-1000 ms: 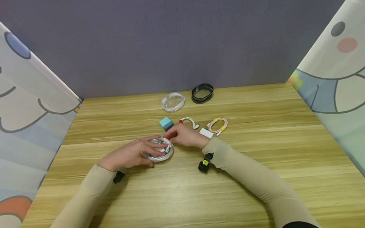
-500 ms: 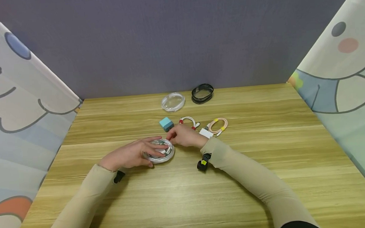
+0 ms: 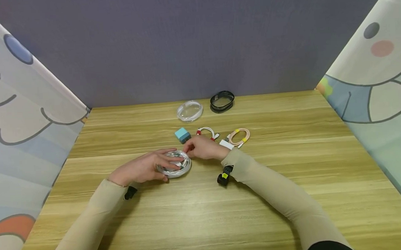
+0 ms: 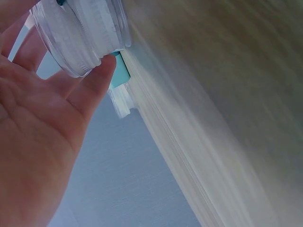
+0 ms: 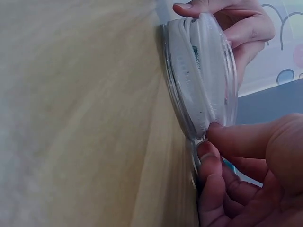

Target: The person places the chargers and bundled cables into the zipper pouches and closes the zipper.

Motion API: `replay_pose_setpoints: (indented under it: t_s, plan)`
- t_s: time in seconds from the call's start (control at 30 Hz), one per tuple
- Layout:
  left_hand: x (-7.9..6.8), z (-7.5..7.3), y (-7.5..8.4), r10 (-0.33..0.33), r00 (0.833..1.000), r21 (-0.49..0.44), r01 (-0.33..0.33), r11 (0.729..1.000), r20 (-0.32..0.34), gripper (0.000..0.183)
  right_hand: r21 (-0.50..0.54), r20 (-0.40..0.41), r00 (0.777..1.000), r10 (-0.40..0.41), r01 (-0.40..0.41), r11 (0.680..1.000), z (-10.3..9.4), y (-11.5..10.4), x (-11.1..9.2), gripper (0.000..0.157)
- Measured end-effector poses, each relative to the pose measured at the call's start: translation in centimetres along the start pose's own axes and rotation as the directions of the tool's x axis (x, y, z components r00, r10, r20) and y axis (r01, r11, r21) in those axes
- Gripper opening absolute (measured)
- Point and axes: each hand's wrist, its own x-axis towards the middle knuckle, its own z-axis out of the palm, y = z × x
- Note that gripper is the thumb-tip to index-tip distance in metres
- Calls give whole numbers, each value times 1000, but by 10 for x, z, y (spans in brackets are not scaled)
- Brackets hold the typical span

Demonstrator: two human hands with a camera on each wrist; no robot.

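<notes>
A round clear zip pouch point(image 3: 180, 174) with a white zipper round its side lies on the table; a white item and some green show through its top. My left hand point(image 3: 145, 169) grips it from the left, fingers spread over the lid and thumb at the near rim. In the left wrist view, the pouch point(image 4: 78, 35) sits between thumb and fingers. Thumb and fingers of my right hand point(image 3: 205, 148) pinch at the far right of the rim. Seen from the right wrist, they meet at the zipper point(image 5: 211, 113); the pull itself is hidden by the fingertips.
Just behind the hands lie a blue charger point(image 3: 182, 135), a white cable point(image 3: 207, 129) with red ties, a white charger point(image 3: 226, 144) and a pink cable point(image 3: 239, 137). Farther back are a clear round pouch point(image 3: 190, 111) and a black-edged one point(image 3: 222, 102), before a grey wall.
My right fingertips have shifted slightly to the right along the pouch's rim during the first half second. The left hand and the pouch have barely moved.
</notes>
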Motion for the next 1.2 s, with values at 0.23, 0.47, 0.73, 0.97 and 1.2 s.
replay_pose_setpoints:
  t_s: [0.23,0.47,0.73,0.97,1.2]
  plan:
    - [0,-1,2,0,1000,3,0,1000,4,54,-90,0,1000,28,-27,996,3,-3,4,9]
    - [2,-1,1,-14,1000,-23,15,1000,8,52,-84,-47,998,34,-37,996,5,-2,4,10]
    - [2,-2,1,-27,999,-27,28,999,18,52,-66,-56,998,15,-19,998,4,0,4,14]
    - [3,-3,0,-15,1000,50,14,999,15,55,47,-7,1000,9,-9,999,2,0,2,20]
    - [1,-5,3,-65,998,79,63,995,12,52,257,57,996,75,-87,963,3,0,-1,19]
